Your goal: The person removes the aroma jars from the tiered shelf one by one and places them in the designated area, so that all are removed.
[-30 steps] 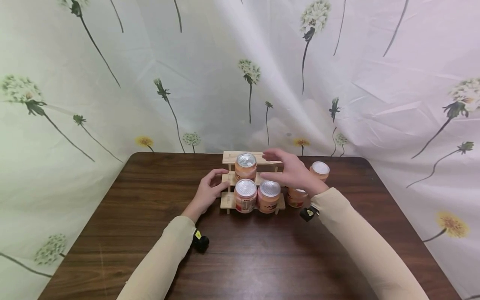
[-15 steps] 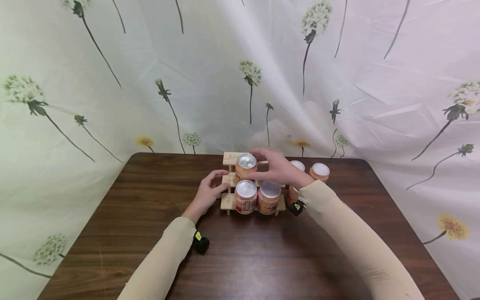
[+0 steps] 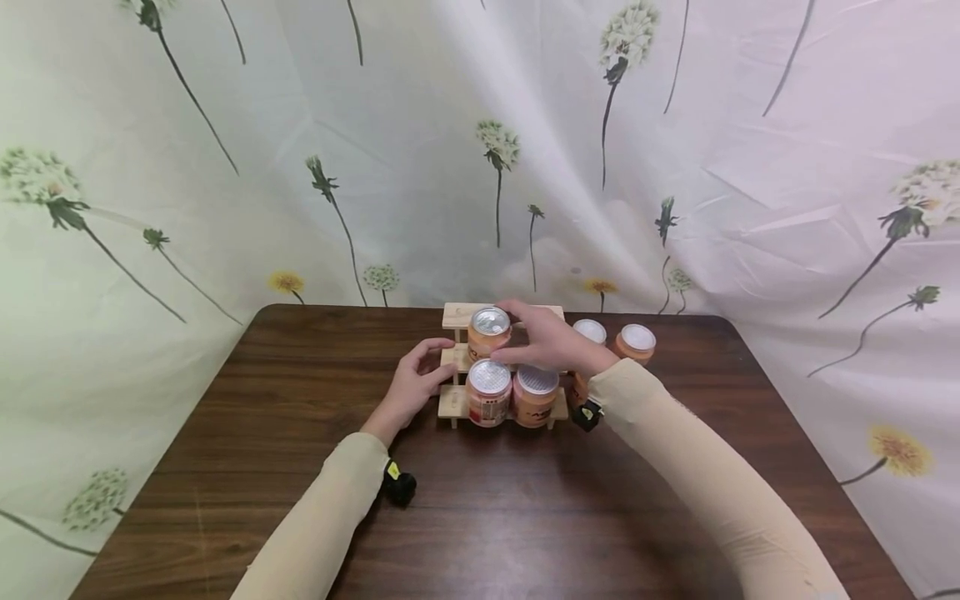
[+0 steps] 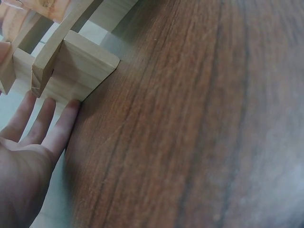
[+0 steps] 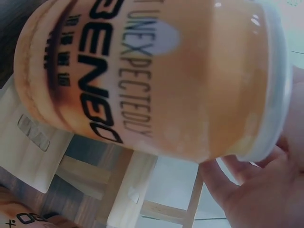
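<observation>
A three-tier wooden rack (image 3: 452, 402) stands toward the back of the table. My left hand (image 3: 414, 383) holds its left end at the middle tier, and in the left wrist view straight fingers (image 4: 40, 123) touch the end panel. On the middle tier, my right hand (image 3: 551, 337) grips an orange can (image 3: 487, 343) with a silvery top, thumb in front and fingers behind. Two more orange cans with clear lids, a left one (image 3: 489, 404) and a right one (image 3: 534, 408), sit on the front tier. An orange can (image 5: 180, 80) lettered BENGO fills much of the right wrist view.
Right of the rack, lidded orange cans stand on the dark wooden table (image 3: 480, 517), among them a back one (image 3: 589, 331) and an outer one (image 3: 636, 342). A flower-print curtain (image 3: 420, 167) hangs right behind the table's far edge.
My right hand has moved left from above the rack's right side and taken hold of the can on the middle tier. My left hand has stayed at the rack's left end.
</observation>
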Motion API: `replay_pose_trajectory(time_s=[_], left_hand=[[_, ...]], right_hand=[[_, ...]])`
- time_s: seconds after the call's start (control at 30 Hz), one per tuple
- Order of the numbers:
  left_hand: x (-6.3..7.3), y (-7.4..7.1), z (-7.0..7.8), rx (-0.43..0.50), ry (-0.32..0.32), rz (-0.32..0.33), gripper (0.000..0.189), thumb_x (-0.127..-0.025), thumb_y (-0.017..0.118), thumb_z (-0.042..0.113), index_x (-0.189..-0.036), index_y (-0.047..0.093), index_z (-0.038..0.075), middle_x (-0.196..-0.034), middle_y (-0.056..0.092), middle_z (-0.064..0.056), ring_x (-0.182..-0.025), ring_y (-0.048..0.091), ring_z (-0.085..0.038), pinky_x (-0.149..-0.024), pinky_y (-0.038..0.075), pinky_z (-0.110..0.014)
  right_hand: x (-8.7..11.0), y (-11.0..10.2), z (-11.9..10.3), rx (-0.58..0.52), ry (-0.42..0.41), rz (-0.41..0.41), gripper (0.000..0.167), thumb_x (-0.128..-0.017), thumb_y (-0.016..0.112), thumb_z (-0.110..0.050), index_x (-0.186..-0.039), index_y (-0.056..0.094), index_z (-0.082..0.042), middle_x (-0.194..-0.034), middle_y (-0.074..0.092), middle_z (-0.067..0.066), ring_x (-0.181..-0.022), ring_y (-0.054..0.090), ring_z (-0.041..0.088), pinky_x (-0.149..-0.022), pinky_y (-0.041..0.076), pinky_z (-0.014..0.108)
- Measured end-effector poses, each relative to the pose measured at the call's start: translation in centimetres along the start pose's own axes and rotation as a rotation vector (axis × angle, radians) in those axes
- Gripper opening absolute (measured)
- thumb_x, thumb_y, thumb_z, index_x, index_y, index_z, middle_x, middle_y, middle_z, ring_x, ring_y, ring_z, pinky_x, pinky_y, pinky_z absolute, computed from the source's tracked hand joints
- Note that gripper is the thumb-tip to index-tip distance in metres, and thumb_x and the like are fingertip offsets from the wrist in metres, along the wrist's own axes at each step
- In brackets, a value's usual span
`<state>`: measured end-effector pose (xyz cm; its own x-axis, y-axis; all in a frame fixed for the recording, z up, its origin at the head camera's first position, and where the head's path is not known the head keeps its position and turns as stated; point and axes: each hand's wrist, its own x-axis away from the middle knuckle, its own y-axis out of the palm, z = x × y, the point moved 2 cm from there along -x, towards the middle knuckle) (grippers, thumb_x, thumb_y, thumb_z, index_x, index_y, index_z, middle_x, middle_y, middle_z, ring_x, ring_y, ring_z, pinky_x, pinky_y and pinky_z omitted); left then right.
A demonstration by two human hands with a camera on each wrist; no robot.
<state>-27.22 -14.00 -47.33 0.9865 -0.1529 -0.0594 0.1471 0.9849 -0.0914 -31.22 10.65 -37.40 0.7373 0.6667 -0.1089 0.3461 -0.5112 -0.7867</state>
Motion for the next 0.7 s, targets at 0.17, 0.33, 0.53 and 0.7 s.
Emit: replay_pose_trajectory(time_s=[0.17,0.33,0.53,0.7], left_hand=[[-1.0,-0.3,-1.8,-0.011,-0.011,0.006,0.042,-0.102,0.07,0.012,-0.142,0.059,0.006,-0.144,0.055,-0.021,-0.106,0.06,-0.018,-0.072,0.056,-0.029],[-1.6,-0.5,-2.9,-0.003,-0.006,0.012,0.043,-0.103,0.07,0.015,-0.144,0.058,0.01,-0.146,0.055,-0.018,-0.107,0.06,-0.017,-0.071,0.056,-0.029],[-1.6,-0.4,-2.9,-0.007,0.014,0.015,0.042,-0.102,0.072,0.019,-0.143,0.06,0.014,-0.144,0.056,-0.016,-0.109,0.061,-0.02,-0.072,0.056,-0.028],[-1.5,-0.3,-2.8,-0.014,0.02,0.025,0.039,-0.102,0.072,0.018,-0.14,0.061,0.014,-0.14,0.058,-0.015,-0.108,0.061,-0.02,-0.072,0.056,-0.028]], right_hand=[[-0.1,0.3,-0.2,0.034,0.008,0.022,0.071,-0.094,0.081,-0.038,-0.152,0.047,-0.014,-0.135,0.064,0.002,-0.131,0.058,0.022,-0.112,0.046,0.047],[-0.2,0.3,-0.2,0.043,-0.011,0.039,0.068,-0.094,0.081,-0.038,-0.15,0.048,-0.015,-0.133,0.065,0.0,-0.129,0.06,0.02,-0.11,0.047,0.044],[0.0,0.4,-0.2,0.024,-0.015,0.081,0.062,-0.093,0.083,-0.036,-0.144,0.054,-0.016,-0.128,0.067,-0.002,-0.128,0.061,0.021,-0.109,0.049,0.044],[0.1,0.6,-0.1,0.007,-0.039,0.112,0.058,-0.092,0.084,-0.034,-0.14,0.057,-0.014,-0.126,0.068,-0.002,-0.122,0.064,0.02,-0.102,0.053,0.042]])
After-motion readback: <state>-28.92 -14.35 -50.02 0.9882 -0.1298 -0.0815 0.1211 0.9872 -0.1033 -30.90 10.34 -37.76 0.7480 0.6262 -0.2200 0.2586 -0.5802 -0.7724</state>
